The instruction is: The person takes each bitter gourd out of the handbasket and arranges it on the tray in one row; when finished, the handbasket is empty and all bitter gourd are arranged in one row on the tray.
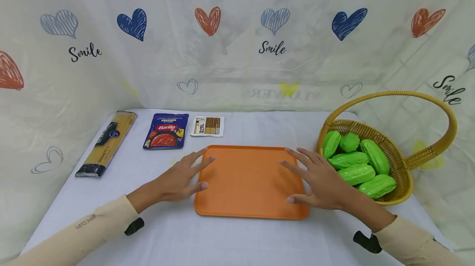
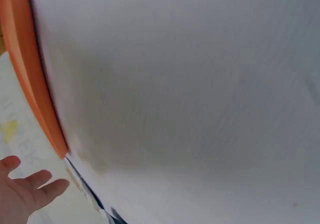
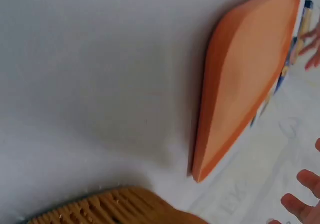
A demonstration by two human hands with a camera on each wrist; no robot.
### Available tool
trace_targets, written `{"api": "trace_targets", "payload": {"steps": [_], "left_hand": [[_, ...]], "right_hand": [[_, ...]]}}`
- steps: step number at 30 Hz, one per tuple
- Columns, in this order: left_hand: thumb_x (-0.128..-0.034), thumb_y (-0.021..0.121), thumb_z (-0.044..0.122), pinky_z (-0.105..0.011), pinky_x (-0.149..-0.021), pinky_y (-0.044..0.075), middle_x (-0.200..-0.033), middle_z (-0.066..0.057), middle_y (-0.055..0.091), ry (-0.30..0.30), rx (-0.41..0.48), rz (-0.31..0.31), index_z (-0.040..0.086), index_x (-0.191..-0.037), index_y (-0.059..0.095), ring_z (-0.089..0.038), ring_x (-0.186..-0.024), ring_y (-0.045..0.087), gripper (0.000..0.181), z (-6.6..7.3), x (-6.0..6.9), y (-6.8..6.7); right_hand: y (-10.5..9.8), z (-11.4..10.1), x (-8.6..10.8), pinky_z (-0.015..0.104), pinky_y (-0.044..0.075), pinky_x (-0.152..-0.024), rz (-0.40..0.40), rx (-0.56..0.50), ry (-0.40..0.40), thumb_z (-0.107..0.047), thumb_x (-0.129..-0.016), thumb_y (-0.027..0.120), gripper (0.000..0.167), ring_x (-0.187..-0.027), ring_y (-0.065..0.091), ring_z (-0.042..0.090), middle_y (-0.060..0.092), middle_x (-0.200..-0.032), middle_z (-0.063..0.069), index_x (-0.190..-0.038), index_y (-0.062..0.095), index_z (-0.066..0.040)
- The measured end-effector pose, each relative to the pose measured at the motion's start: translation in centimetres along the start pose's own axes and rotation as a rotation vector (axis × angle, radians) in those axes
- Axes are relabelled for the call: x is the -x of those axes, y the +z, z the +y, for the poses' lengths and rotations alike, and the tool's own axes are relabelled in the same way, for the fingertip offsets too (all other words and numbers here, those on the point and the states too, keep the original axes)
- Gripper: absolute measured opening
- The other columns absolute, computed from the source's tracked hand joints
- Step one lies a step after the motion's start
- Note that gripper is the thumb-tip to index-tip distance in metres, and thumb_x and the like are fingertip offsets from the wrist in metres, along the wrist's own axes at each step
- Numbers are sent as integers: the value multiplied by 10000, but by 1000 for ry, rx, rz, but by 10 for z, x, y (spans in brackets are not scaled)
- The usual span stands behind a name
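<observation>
A noodle pack (image 1: 106, 144) lay far left. The left hand (image 1: 179, 178), fingers spread wide and holding nothing, hung over the left edge of the orange tray (image 1: 252, 183), which lay flat on the table (image 1: 167, 235). The tray looked light, stiff and smooth, perhaps slippery, best gripped by its 2 short rims. The right hand (image 1: 322, 181), likewise spread and empty, hung over the tray's right edge, beside the basket (image 1: 398, 158).

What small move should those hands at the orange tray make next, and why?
Perhaps the left hand and right hand should curl around the short sides of the orange tray, since both are spread, grip nothing and are at its opposite ends.
</observation>
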State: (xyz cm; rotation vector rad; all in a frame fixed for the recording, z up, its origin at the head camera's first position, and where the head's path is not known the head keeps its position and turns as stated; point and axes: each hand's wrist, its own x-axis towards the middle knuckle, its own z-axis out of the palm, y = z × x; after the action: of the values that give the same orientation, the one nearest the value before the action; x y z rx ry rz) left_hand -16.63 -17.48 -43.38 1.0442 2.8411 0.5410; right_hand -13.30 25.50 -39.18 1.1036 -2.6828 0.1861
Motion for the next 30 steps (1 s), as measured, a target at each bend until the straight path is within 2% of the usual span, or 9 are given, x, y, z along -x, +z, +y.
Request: {"api": "trace_targets", "payload": {"steps": [3, 5, 8, 13, 15, 19, 22, 26, 30], "left_hand": [[-977, 561, 501, -684, -1093, 406, -1667, -50, 214, -88, 76, 12, 309, -1599, 255, -406, -1445, 358, 719, -2, 1, -2], [-981, 557, 503, -661, -1096, 421, -1638, -57, 281, -143, 132, 22, 272, -1594, 279, -381, -1429, 394, 712, -4, 0, -2], [-968, 579, 517, -591, -1047, 499, -1572, -84, 373, -231, 235, 25, 229, -1585, 295, -337, -1351, 491, 738, -7, -1, -2], [-945, 632, 498, -478, -933, 591, -1495, -138, 461, -389, 379, 12, 169, -1568, 297, -298, -1201, 595, 780, -15, -4, 0], [-950, 645, 450, -439, -898, 612, -1466, -151, 493, -458, 434, -2, 142, -1555, 304, -292, -1171, 616, 760, -18, -6, 1], [-952, 666, 345, -343, -769, 639, -1393, -161, 547, -579, 564, -45, 87, -1526, 320, -255, -1072, 653, 718, -21, -10, 2], [-931, 693, 280, -310, -704, 634, -1334, -159, 574, -634, 649, -63, 52, -1502, 343, -224, -958, 659, 707, -19, -13, 4], [-876, 738, 179, -313, -673, 636, -1280, -154, 578, -677, 748, -60, 29, -1480, 372, -195, -863, 645, 722, -13, -17, 7], [-841, 763, 120, -323, -665, 642, -1274, -167, 562, -684, 809, -49, 21, -1475, 379, -191, -824, 661, 748, -11, -20, 9]], "right_hand": [[-10, 6, 3, 693, 424, -1023, 30, -39, 55, -606, -815, 724, 784, -1364, 427, 400, 408, -1557, 116, -1464, 512, -220], [-16, 10, 7, 643, 471, -1004, 47, -60, 100, -539, -817, 759, 745, -1341, 462, 364, 447, -1528, 101, -1445, 528, -210], [-26, 17, 13, 579, 514, -965, 75, -93, 176, -449, -821, 791, 713, -1320, 484, 317, 499, -1488, 76, -1436, 538, -194], [-41, 29, 22, 542, 525, -920, 117, -178, 286, -323, -834, 806, 639, -1278, 512, 305, 567, -1410, 68, -1401, 569, -150], [-46, 35, 25, 460, 554, -899, 131, -232, 314, -272, -848, 797, 590, -1226, 552, 253, 600, -1364, 73, -1379, 584, -129], [-54, 47, 29, 212, 581, -794, 156, -335, 364, -192, -891, 752, 488, -1052, 590, -20, 639, -1272, 33, -1345, 602, -90], [-60, 56, 32, 124, 553, -760, 165, -395, 427, -180, -923, 715, 436, -975, 557, -143, 619, -1223, -114, -1332, 601, -85], [-68, 71, 37, 156, 548, -699, 138, -457, 548, -225, -969, 656, 409, -924, 563, -135, 551, -1146, -294, -1350, 579, -99], [-76, 87, 42, 237, 581, -679, 76, -550, 650, -284, -1010, 586, 436, -905, 590, -89, 558, -1107, -307, -1387, 530, -73]]}}
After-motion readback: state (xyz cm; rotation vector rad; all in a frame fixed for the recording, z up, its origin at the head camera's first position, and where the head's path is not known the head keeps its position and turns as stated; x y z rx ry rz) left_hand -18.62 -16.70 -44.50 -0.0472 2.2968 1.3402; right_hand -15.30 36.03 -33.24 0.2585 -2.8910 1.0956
